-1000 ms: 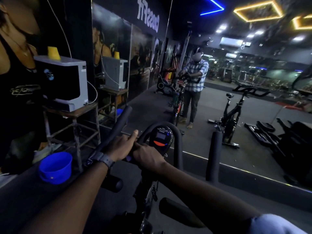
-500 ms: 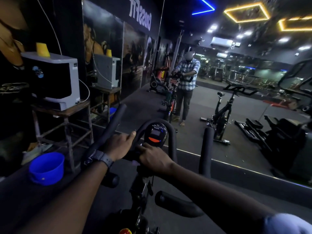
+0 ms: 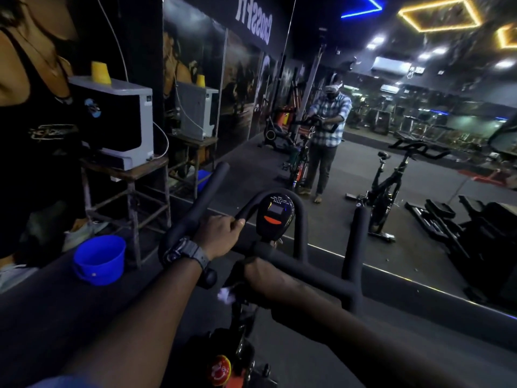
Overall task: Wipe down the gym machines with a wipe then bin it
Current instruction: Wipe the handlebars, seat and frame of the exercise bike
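My right hand (image 3: pixel 261 278) has come down from beside the console to the lower crossbar (image 3: pixel 305 273), fingers closed around it with the white wipe (image 3: pixel 226 296) bunched under the palm, so I judge the wiping now moves along this bar. The bar runs left to right. Further, my left hand (image 3: pixel 221 236) stays clamped on the curved handlebar (image 3: pixel 201 197), beside the console (image 3: pixel 275 217).
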{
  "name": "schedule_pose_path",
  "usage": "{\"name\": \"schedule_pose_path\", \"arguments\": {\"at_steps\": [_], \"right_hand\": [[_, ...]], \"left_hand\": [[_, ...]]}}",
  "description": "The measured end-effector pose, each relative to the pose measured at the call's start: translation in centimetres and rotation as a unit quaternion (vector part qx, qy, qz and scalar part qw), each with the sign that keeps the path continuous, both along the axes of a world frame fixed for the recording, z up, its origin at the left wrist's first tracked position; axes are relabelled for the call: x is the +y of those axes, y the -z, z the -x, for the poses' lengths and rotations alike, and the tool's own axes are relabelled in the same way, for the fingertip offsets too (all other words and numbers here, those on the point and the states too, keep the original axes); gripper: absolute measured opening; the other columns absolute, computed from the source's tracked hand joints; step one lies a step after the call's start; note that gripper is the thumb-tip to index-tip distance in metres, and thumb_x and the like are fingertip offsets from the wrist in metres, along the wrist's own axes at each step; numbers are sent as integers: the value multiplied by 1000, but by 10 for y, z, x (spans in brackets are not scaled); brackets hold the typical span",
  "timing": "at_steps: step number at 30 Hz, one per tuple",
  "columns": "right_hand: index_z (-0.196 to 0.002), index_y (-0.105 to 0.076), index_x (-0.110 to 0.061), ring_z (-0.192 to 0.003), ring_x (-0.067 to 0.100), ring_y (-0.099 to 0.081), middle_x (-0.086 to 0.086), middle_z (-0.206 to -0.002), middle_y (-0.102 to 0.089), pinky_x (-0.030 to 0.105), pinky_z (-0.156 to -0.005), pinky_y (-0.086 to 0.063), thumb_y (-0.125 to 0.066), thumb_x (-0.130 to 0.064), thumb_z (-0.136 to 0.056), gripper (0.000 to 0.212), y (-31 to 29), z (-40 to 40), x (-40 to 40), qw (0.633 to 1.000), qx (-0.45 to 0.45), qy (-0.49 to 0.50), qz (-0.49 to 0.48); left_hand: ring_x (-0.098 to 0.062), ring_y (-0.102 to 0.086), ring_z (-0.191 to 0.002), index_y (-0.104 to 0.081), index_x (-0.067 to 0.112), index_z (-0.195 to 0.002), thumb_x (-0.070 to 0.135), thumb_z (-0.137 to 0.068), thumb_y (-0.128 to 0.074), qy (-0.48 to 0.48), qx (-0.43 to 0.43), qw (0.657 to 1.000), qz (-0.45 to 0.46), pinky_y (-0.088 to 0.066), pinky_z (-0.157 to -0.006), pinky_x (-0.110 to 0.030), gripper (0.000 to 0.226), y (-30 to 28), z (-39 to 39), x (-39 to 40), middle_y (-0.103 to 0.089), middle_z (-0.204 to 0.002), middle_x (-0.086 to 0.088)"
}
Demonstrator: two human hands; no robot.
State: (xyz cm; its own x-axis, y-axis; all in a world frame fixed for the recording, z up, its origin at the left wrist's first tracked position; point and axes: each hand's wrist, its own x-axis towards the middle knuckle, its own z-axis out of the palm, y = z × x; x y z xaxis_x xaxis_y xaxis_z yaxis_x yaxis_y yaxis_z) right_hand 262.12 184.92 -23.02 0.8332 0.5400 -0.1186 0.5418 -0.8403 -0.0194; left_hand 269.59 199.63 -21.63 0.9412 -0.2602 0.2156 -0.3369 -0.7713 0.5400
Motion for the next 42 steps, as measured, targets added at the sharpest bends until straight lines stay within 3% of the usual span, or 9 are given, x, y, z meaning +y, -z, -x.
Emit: {"name": "schedule_pose_path", "arguments": {"at_steps": [4,9,15,19,22,25,31,37,42], "right_hand": [[-98,-65,0,-85,30,-65,17,-97,-67,31,-71,-49,-59,-23,-90,25,-14,20,-9,996,31,-68,46],[-98,-68,-8,-97,27,-60,8,-103,-62,41,-65,-55,-52,-23,-90,23,-35,-10,-36,982,-164,-24,88],[-82,-69,-13,-89,29,-49,7,-97,-59,39,-69,-42,-45,-36,-88,34,-87,-59,-66,907,-412,-24,86],[-97,-69,-10,-89,34,-52,11,-100,-59,44,-74,-48,-43,-26,-86,32,-92,-80,-74,922,-385,28,23],[-109,-68,-7,-86,31,-51,9,-100,-58,41,-68,-49,-60,-24,-91,25,-48,-66,-78,929,-359,-88,11],[-108,-72,-11,-93,25,-52,4,-109,-58,36,-73,-55,-44,-37,-101,39,-38,-46,-98,925,-328,-193,9],[-104,-70,-14,-87,26,-52,6,-95,-57,40,-66,-51,-44,-42,-94,39,-72,-74,-74,912,-404,-50,-48],[-89,-75,-12,-88,22,-50,5,-94,-64,34,-63,-54,-35,-46,-101,53,-34,-60,-82,915,-349,-203,-10],[-96,-70,-14,-82,27,-55,6,-90,-58,39,-68,-51,-52,-36,-92,28,-62,-78,-87,914,-396,-78,-28]], "left_hand": [[-36,-60,-103,-66,6,-98,48,-101,-37,-3,13,1000,-15,-44,-80,-37,52,2,1,2,-67,-109,-18],[-38,-56,-111,-61,6,-107,53,-99,-38,-23,14,999,-39,-43,-92,-41,53,8,8,-6,-62,-118,-18],[-40,-54,-114,-58,4,-111,52,-100,-38,-24,14,998,-60,-40,-95,-42,53,7,9,-9,-59,-120,-18],[-38,-56,-113,-60,5,-109,52,-100,-37,-34,12,997,-69,-42,-95,-42,53,6,7,-10,-61,-118,-18],[-36,-56,-115,-60,5,-114,50,-100,-39,-36,11,997,-74,-43,-92,-40,51,6,8,-11,-61,-123,-18],[-36,-55,-116,-59,4,-120,49,-100,-39,-33,22,997,-69,-44,-93,-39,53,7,8,-10,-59,-126,-17],[-37,-58,-109,-59,6,-105,45,-100,-42,-36,5,996,-87,-43,-89,-39,42,8,9,-13,-61,-114,-16],[-38,-56,-113,-58,5,-121,39,-102,-42,-23,6,996,-88,-43,-91,-40,42,6,14,-10,-60,-121,-17],[-36,-58,-106,-58,5,-109,37,-102,-42,-17,-4,996,-93,-43,-86,-39,36,8,15,-11,-61,-114,-16]]}}
